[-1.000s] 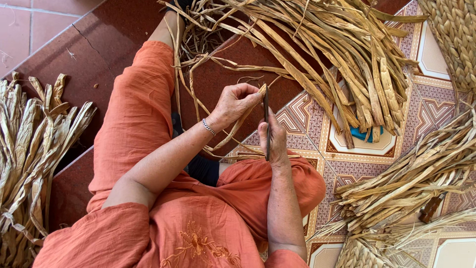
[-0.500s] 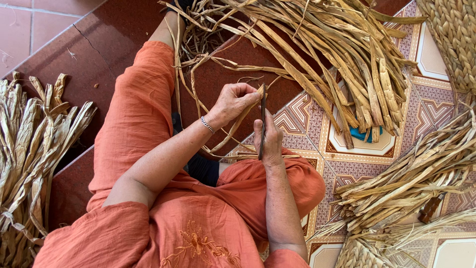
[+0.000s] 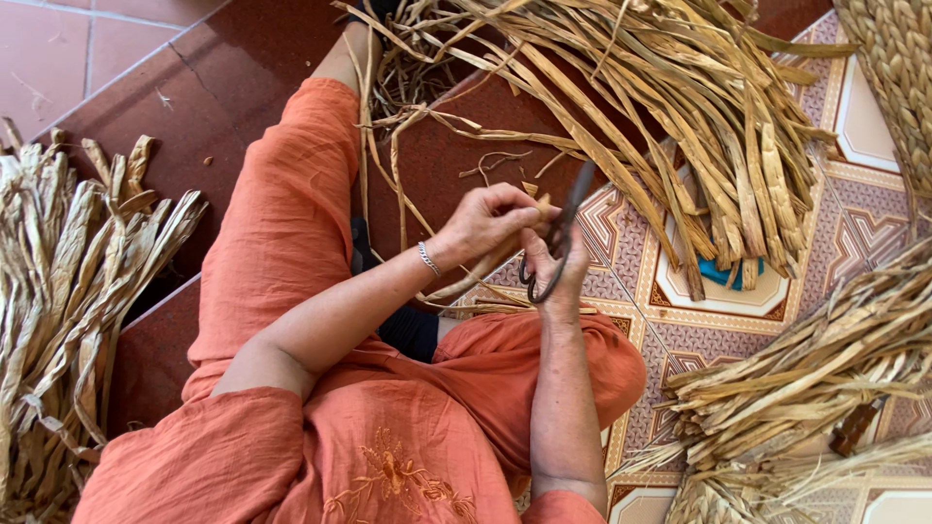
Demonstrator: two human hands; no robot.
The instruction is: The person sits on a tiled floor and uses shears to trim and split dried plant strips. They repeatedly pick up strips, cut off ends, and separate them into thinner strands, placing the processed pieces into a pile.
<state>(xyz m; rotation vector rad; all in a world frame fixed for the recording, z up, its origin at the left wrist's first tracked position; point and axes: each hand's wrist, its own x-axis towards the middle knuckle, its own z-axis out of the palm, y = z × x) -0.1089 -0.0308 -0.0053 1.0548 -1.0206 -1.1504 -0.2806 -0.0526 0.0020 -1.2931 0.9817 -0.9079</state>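
looking down through the head camera, i see my right hand [image 3: 558, 267] closed around the handles of a pair of dark scissors [image 3: 555, 243], fingers through the loops, blades pointing up and away from me toward the big pile of dried straw leaves [image 3: 680, 116]. my left hand [image 3: 485, 221] is pinched shut on a thin dried strip [image 3: 476, 277], thumb and fingers gripping it just beside the scissor blades. the strip curves down and back from that hand toward my lap, its long axis running roughly from lower left up to the pinch point. the two hands are almost touching, the left a little to the left of and slightly above the right, so the strip's held end sits right at the blades; the scissors lie to the right of it, nearly upright in the frame. i cannot tell whether the blades are parted or together. another bundle of leaves [image 3: 68, 291] lies far left, and more rest on the patterned tile floor [image 3: 699, 311] at right.
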